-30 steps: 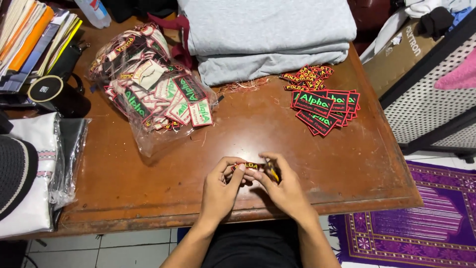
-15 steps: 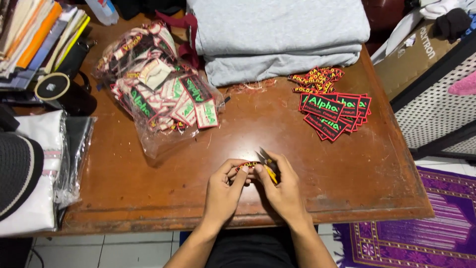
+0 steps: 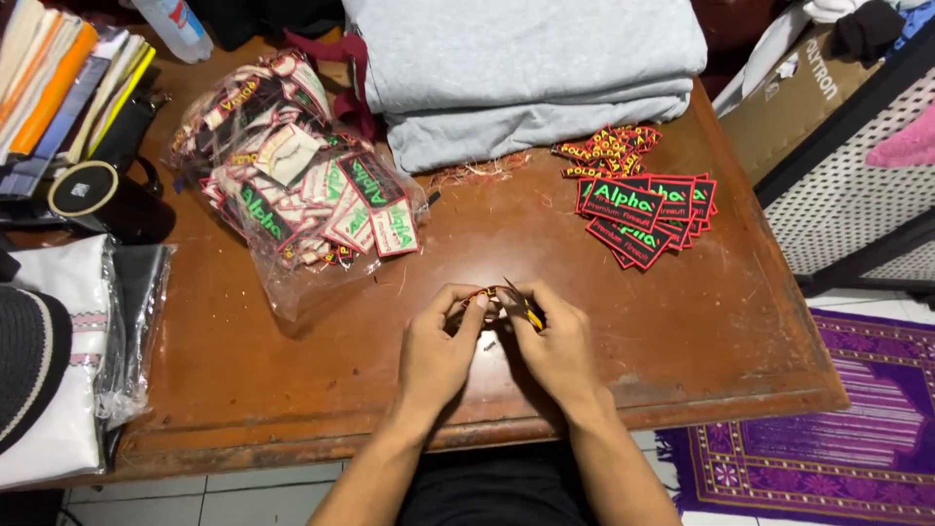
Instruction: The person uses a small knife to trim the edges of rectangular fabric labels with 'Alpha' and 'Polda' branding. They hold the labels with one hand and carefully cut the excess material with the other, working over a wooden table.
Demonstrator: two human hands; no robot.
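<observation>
My left hand (image 3: 438, 346) and my right hand (image 3: 555, 346) meet above the near middle of a brown wooden table (image 3: 682, 331). Together they pinch a small embroidered patch (image 3: 484, 295), mostly hidden by my fingers. My right hand also grips small yellow-handled scissors (image 3: 526, 310), blades pointing up toward the patch. A stack of black patches with green lettering and red borders (image 3: 643, 209) lies at the right of the table. A clear plastic bag full of patches (image 3: 302, 190) lies at the left.
Folded grey cloth (image 3: 526, 68) fills the far middle. Small red and yellow patches (image 3: 604, 151) lie beside it. Books (image 3: 58, 78), a black mug (image 3: 107, 200) and bagged white cloth (image 3: 58, 360) sit at left. A purple rug (image 3: 828, 438) covers the floor at right.
My hands stay in place at the near edge, with only small finger shifts on the patch. The camera has tilted slightly.
</observation>
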